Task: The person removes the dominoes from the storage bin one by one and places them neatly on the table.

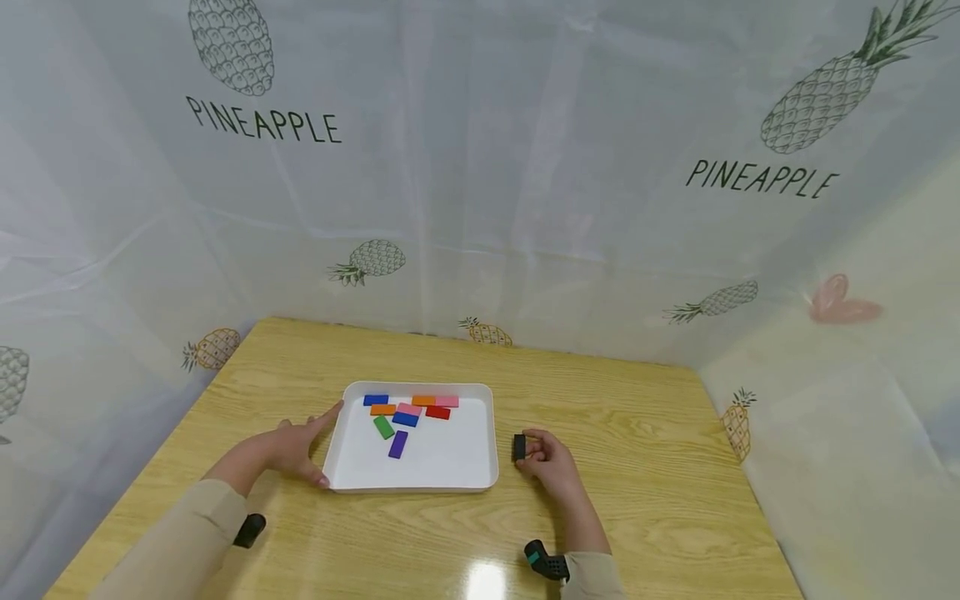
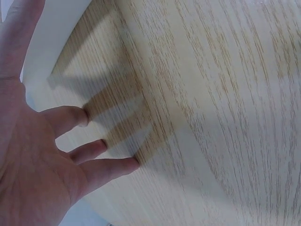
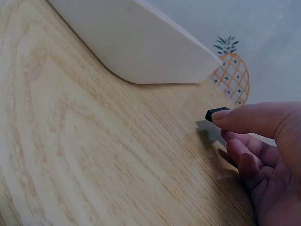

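To the right of the white tray (image 1: 457,478), my right hand (image 1: 553,468) pinches a black block (image 1: 519,447) between thumb and fingers. The right wrist view shows the dark block (image 3: 215,114) at the thumb tip, close over the wood, with the other fingers curled below. At the tray's left side rests my left hand (image 1: 288,448), thumb and index finger spread along the rim. Its other fingers reach toward the table in the left wrist view. Inside the tray lie several flat coloured blocks, among them a purple block (image 1: 398,445), a green block (image 1: 384,427) and a red block (image 1: 438,412).
The tray stands on a wooden table (image 1: 637,467). A pale curtain printed with pineapples (image 1: 487,167) hangs behind the table and along its sides. Each wrist carries a small black device, one beside the left sleeve (image 1: 250,530), one beside the right (image 1: 545,560).
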A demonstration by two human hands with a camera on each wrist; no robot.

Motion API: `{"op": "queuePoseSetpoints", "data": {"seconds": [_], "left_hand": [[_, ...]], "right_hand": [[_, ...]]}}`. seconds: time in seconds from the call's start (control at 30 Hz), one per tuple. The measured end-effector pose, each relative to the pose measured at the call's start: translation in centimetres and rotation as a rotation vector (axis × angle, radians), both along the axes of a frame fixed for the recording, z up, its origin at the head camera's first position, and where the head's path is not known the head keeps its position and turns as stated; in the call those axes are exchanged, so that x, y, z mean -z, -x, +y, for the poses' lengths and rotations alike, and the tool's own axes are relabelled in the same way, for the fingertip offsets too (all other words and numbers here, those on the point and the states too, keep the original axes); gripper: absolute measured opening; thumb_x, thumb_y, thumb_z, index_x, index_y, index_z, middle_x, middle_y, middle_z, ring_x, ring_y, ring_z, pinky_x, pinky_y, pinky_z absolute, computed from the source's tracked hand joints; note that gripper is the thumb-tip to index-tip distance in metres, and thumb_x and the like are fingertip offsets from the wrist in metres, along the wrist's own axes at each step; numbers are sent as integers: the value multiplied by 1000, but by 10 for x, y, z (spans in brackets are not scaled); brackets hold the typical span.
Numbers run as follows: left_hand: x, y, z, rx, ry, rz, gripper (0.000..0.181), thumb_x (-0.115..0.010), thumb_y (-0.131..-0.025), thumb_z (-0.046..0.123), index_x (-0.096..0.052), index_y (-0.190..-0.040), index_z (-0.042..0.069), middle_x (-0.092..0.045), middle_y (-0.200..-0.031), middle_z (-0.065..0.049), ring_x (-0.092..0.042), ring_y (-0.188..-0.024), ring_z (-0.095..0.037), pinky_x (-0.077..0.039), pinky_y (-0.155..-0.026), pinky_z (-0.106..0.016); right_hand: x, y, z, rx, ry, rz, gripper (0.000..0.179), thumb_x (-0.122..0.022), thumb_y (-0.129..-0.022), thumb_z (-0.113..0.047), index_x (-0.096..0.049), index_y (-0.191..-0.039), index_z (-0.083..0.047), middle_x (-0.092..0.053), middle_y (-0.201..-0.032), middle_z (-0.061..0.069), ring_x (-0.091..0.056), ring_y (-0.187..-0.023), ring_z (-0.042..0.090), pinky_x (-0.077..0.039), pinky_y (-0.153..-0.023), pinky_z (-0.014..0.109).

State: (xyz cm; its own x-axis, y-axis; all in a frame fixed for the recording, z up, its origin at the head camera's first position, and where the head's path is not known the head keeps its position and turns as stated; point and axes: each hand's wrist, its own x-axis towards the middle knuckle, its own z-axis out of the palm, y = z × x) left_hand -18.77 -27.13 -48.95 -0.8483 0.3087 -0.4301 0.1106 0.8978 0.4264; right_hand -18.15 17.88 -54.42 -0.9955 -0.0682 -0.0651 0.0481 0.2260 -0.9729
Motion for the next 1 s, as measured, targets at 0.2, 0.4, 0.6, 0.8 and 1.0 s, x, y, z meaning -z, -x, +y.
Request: {"op": "queuePoseSetpoints", "data": {"seconds": [0.2,0.4,0.6,0.8,1.0], "left_hand": [[0,2,2,2,-3,-2,132,-88,-63,50,-4,-157,14,-25,-143,-45,-16,-122,-74,-21,-91,-80],[-2,0,3,1,-13,-6,132,-88,-63,49,-3,-157,13,-23,-143,-46,-15,-122,-75,-20,-92,-80],[-1,-1,1,-6,-23,-8,132,-88,-63,49,-3,-157,13,-21,-144,-47,-11,-122,-76,-17,-92,-81],[0,-1,1,4,-24,-2,132,-88,-64,49,-2,-157,13,-21,-143,-47,-12,-122,-76,-18,-93,-80],[0,0,1,12,-29,-7,132,-88,-65,49,-1,-157,12,-20,-143,-48,-12,-122,-75,-18,-94,-79]], "right_hand": [[11,5,1,37,-86,6,48,-77,-75,8,-62,-121,3,-60,-98,14,-51,-68,16,-43,-56,23],[10,5,1,11,-128,38,48,-76,-73,9,-62,-118,6,-58,-95,13,-51,-68,15,-42,-56,23],[11,6,-1,1,-186,30,45,-77,-75,8,-63,-118,4,-56,-95,10,-48,-71,17,-42,-58,24],[10,6,-2,-2,-196,25,46,-77,-74,8,-63,-118,4,-55,-95,10,-47,-73,18,-41,-59,24],[10,6,-1,8,-172,13,47,-78,-74,7,-63,-119,4,-55,-96,11,-47,-73,18,-41,-59,24]]}}
